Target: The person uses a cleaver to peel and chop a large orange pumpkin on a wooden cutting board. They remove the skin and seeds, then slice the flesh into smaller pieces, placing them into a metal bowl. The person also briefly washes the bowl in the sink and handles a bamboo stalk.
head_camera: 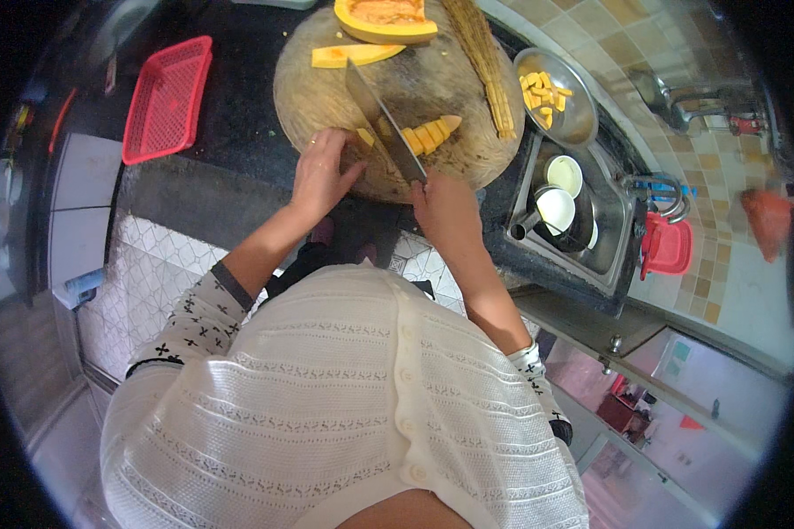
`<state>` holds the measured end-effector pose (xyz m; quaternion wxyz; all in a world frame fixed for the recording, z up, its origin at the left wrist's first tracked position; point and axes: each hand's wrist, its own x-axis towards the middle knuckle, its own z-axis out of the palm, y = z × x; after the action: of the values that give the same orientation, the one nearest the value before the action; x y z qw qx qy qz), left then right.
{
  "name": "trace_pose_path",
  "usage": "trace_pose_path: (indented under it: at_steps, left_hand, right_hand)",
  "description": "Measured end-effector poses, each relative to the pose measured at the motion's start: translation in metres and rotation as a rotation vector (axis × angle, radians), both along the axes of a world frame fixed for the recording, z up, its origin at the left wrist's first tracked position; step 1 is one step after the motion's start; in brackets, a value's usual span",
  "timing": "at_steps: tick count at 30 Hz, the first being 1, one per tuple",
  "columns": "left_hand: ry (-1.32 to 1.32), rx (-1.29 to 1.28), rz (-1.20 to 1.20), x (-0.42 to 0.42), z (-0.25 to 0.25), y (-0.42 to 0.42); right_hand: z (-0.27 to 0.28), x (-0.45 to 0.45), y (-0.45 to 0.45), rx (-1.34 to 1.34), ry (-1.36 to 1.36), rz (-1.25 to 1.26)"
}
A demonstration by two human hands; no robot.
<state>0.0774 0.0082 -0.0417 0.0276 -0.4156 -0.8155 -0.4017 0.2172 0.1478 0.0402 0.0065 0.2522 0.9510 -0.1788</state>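
My right hand (444, 206) grips the handle of a cleaver (384, 125), its blade slanting up and left over a round wooden chopping board (437, 79). My left hand (323, 168) is at the board's lower left edge, fingertips beside a small piece of pumpkin (365, 137); whether it holds the piece I cannot tell. Right of the blade lies a row of cut pumpkin pieces (427, 137). Beyond the blade's tip are a pumpkin wedge (357, 55) and a larger hollowed pumpkin section (387, 26). A metal bowl (579, 119) with pumpkin chunks (544, 96) stands at the right.
A bundle of dried stalks (483, 63) lies across the board's right side. A red plastic basket (165, 102) sits on the dark counter (238, 99) at left. Right of the board, a steel sink (602, 254) holds white bowls (556, 210) and a dark pan, with a faucet (668, 198) beside it.
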Motion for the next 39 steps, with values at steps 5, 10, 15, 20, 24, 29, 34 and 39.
trace_pose_path:
  at_steps: [5,10,15,20,24,29,34,39]
  left_hand:
    - [0.036,0.040,-0.043,-0.009,-0.006,0.014]
    - [0.097,-0.078,-0.032,-0.013,-0.013,0.027]
    - [0.034,-0.131,-0.064,-0.017,-0.007,0.025]
    - [-0.123,-0.112,-0.078,-0.013,0.005,0.016]
    - [-0.247,-0.089,-0.040,-0.013,0.016,-0.007]
    - [-0.111,0.036,-0.072,-0.008,0.000,-0.008]
    - [-0.001,0.009,-0.156,-0.007,-0.009,0.016]
    - [-0.082,-0.011,-0.169,-0.015,-0.016,0.040]
  right_hand:
    - [0.013,0.005,0.006,0.011,0.083,-0.022]
    - [0.017,0.005,0.008,-0.025,0.171,-0.038]
    - [0.012,0.009,0.006,0.014,0.137,-0.036]
    - [0.011,0.006,-0.001,-0.022,0.168,-0.037]
    - [0.034,-0.004,-0.018,-0.003,0.150,-0.061]
    - [-0.023,-0.014,-0.006,0.022,0.058,-0.014]
    - [-0.020,-0.013,-0.001,-0.025,0.090,-0.037]
    - [-0.016,0.019,0.005,-0.310,0.416,-0.280]
